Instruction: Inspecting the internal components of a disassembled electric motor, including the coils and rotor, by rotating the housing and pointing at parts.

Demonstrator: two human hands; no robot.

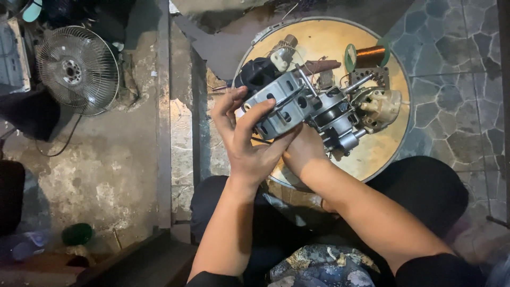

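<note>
A grey metal fan motor (297, 106) with a slotted housing and a protruding shaft is held over a round yellowish tray (329, 42). My left hand (247, 141) wraps around the motor's near end, fingers over its slotted cover. My right hand (304, 151) supports the motor from below, mostly hidden under it. A beige plastic gearbox piece (380, 106) hangs at the motor's right end. A black rounded motor cover (257, 72) lies on the tray behind the motor.
A spool of copper wire with green ends (367, 54) rests on the tray's far right. A wire fan guard (78, 69) lies on the concrete floor at left. Stone paving (457, 79) is at right. A green object (77, 234) sits at lower left.
</note>
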